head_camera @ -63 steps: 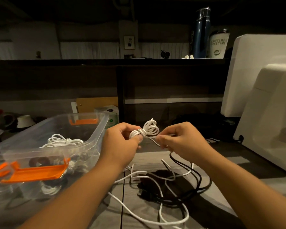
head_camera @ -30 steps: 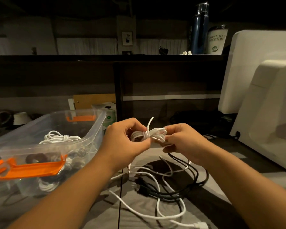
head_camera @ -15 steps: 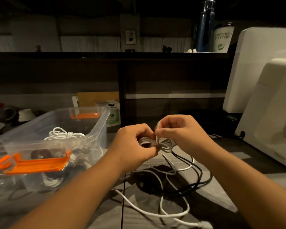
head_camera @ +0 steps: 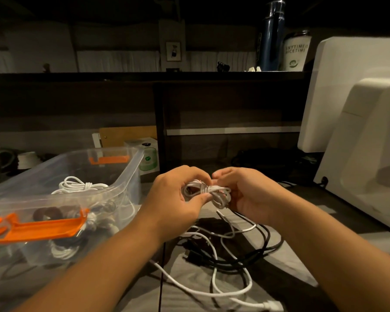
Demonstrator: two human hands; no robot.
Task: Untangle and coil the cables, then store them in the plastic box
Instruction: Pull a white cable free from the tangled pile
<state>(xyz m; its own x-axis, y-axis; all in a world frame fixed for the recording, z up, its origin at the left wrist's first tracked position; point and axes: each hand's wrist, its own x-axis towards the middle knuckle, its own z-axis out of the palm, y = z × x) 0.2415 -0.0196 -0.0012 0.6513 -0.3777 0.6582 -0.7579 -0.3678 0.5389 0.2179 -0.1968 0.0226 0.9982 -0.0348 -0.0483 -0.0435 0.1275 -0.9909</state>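
Both hands, left [head_camera: 176, 199] and right [head_camera: 250, 194], pinch the white cable bundle [head_camera: 208, 192].

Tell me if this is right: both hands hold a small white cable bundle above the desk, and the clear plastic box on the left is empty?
Not empty: the head view shows a coiled white cable lying in the clear plastic box. The rest stands: the left hand and right hand hold the white cable bundle above the desk.
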